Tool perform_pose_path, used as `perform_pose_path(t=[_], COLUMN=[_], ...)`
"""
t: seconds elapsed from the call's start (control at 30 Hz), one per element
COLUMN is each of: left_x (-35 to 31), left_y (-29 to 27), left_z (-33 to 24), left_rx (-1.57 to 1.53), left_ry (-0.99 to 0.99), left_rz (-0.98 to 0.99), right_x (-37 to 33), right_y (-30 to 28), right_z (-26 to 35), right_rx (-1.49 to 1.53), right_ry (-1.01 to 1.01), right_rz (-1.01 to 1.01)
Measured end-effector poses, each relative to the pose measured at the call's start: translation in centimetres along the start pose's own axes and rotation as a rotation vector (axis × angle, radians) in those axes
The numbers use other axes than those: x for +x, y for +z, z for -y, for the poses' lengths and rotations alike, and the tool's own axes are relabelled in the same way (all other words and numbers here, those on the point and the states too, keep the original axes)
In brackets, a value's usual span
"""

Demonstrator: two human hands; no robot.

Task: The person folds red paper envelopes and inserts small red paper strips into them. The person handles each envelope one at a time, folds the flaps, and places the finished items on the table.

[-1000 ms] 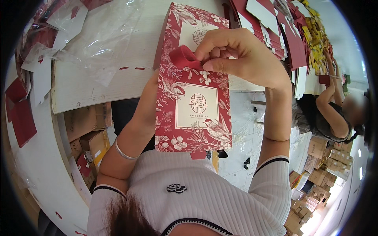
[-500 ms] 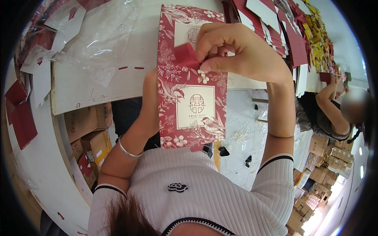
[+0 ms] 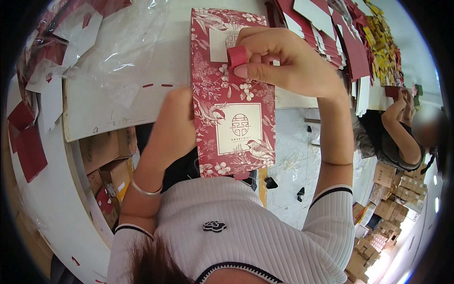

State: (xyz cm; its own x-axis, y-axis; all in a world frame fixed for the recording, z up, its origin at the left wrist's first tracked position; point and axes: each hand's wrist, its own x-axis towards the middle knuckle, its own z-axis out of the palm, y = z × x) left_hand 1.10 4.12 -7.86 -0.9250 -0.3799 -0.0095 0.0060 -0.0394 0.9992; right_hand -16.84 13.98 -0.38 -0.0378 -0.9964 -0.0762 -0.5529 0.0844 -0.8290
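A tall red gift box [image 3: 235,97], printed with pale birds, flowers and two cream square panels, stands in front of me over the table edge. My right hand [image 3: 295,64] reaches across its upper part. Thumb and fingers there pinch a short red ribbon [image 3: 238,56] that bends into a loop over the box front, below the upper panel. At the box's left edge is my left hand [image 3: 176,120], slightly blurred. Its fingers are hidden behind the box, so their grip does not show. A small red tab [image 3: 242,175] sticks out below the box's bottom edge.
Clear plastic film [image 3: 125,52] and red-and-white card pieces [image 3: 80,33] lie on the left of the white table [image 3: 104,111]. Stacked red-and-white cards [image 3: 326,35] and yellow packets [image 3: 378,42] are at right. Cardboard boxes [image 3: 99,151] sit below. Another person [image 3: 399,137] works at far right.
The ribbon between my right fingers has risen and curled into a tighter loop. My left hand has shifted left, showing more of its back. The box's lower part has swung slightly right.
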Motion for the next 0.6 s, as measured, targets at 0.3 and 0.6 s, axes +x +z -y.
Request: perform_pose_path(t=[0.3,0.6], left_x=[2.1,3.1], left_y=[-2.4,-3.3], left_z=[-3.4,-7.2], left_rx=[0.774,-0.025], left_ry=[0.869,0.466], left_rz=[-0.194,-0.481], right_x=[0.2,-1.8], right_y=[-0.1,-1.0], right_z=[0.3,0.7], right_rx=[0.605,0.001], right_ry=[-0.11,-0.367], right_rz=[-0.216,-0.325])
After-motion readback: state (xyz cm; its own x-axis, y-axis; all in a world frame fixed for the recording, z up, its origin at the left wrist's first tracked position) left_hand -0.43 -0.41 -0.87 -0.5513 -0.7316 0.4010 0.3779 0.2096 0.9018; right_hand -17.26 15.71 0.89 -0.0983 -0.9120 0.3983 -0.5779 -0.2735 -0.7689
